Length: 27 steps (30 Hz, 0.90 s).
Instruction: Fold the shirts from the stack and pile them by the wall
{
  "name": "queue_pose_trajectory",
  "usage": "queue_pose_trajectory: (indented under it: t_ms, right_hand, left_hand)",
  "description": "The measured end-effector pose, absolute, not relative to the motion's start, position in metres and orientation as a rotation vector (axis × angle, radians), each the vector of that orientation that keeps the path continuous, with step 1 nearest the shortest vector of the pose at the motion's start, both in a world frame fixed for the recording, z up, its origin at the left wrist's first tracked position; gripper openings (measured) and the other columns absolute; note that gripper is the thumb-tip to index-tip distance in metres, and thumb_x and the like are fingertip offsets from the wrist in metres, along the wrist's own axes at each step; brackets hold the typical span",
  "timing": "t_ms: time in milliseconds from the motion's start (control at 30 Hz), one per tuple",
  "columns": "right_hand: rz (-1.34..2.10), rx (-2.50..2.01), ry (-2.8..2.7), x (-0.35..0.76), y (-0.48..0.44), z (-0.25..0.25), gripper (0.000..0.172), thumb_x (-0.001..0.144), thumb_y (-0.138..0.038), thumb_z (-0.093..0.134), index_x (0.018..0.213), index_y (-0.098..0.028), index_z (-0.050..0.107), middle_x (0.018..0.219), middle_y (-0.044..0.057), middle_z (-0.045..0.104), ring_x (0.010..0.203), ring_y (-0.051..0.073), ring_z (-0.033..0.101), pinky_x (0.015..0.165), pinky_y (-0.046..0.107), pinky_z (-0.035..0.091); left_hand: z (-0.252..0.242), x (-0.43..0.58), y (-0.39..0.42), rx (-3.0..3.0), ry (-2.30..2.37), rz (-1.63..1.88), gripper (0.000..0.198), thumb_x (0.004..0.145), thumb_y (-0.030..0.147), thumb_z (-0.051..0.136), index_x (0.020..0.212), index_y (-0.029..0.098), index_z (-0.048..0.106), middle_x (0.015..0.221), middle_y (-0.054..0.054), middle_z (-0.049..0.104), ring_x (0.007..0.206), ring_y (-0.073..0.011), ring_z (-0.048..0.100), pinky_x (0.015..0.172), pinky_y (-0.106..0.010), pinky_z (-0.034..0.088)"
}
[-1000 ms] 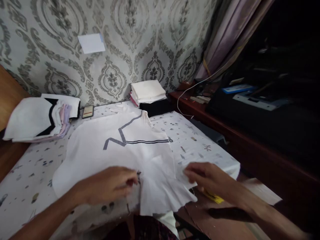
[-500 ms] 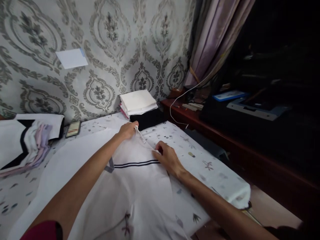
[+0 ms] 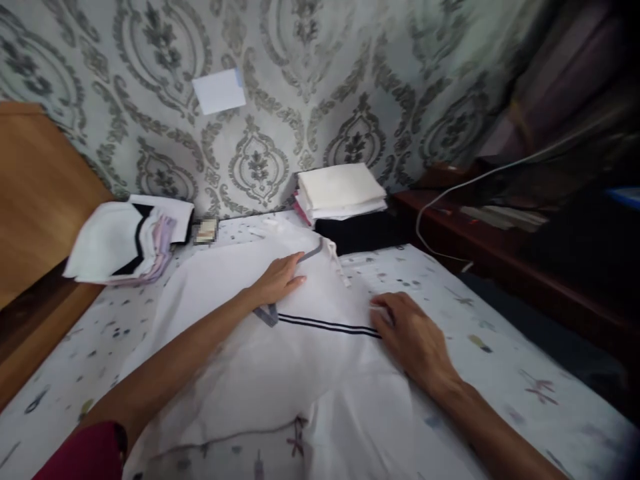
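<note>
A white shirt (image 3: 320, 363) with a grey V-shaped collar and two thin dark stripes lies spread across a patterned sheet. My left hand (image 3: 277, 280) rests on it beside the collar, fingers stretched out, holding nothing. At the shirt's right side, near the end of the stripes, my right hand (image 3: 415, 340) has thumb and fingers closed on the fabric edge; the fingertips are partly blurred. White ties (image 3: 340, 263) hang at the shoulder beyond my left hand.
Folded white cloths (image 3: 343, 190) and a folded black cloth (image 3: 357, 233) lie by the wall. Folded clothes (image 3: 107, 240) sit at the left, near a small box (image 3: 206, 231) and a wooden board (image 3: 43, 200). A cable (image 3: 425, 213) hangs over dark furniture at the right.
My left hand has let go of the shirt's shoulder tie, moved back and now lies flat by the collar. My right hand stays at the shirt's edge. The view has turned left.
</note>
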State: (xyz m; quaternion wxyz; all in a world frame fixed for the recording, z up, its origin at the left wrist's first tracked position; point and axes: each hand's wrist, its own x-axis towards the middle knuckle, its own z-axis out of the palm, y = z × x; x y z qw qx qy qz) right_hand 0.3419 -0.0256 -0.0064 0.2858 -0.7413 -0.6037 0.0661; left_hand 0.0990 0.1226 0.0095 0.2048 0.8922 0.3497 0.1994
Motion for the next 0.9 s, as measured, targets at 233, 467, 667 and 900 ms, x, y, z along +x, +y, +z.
queue_pose_trajectory:
  t_ms: [233,467,667,900]
  right_hand:
    - [-0.038,-1.756,-1.811,0.342,-0.017,-0.010,0.032,0.086,-0.041,0.045,0.097,-0.021,0.068,0.108,0.016,0.069,0.106,0.036,0.062,0.093,0.054,0.048]
    - [0.252,-1.518,-2.129,0.277,0.016,0.015,0.030,0.091,-0.039,0.049,0.100,-0.023,0.072,0.114,0.012,0.072,0.111,0.032,0.064,0.098,0.048,0.050]
    - [0.361,-1.011,-2.539,0.156,0.043,0.020,0.023,0.091,-0.022,0.054,0.108,-0.018,0.070,0.124,0.013,0.069,0.120,0.028,0.060,0.102,0.046,0.048]
    - [0.452,-0.786,-2.673,0.043,0.035,0.014,0.030,0.094,-0.024,0.060,0.120,-0.010,0.064,0.136,0.019,0.059,0.129,0.028,0.051,0.109,0.044,0.040]
  left_hand:
    - [0.003,-0.054,0.134,2.322,1.579,0.391,0.061,0.098,0.048,0.040,0.149,0.016,0.040,0.160,-0.017,0.038,0.149,-0.0306,0.033,0.123,-0.052,0.014]
    - [0.014,-0.156,0.158,2.119,2.105,0.407,0.048,0.095,0.032,0.038,0.135,0.009,0.050,0.146,-0.020,0.053,0.136,-0.0277,0.047,0.111,-0.039,0.036]
    - [0.022,-0.189,0.147,1.926,2.183,0.310,0.017,0.080,0.030,0.055,0.086,0.018,0.066,0.084,-0.005,0.072,0.085,-0.0224,0.066,0.073,-0.028,0.047]
    - [0.022,-0.188,0.123,1.831,2.189,0.394,0.004,0.072,0.024,0.063,0.072,0.020,0.061,0.074,-0.001,0.065,0.081,-0.0206,0.061,0.070,-0.027,0.044]
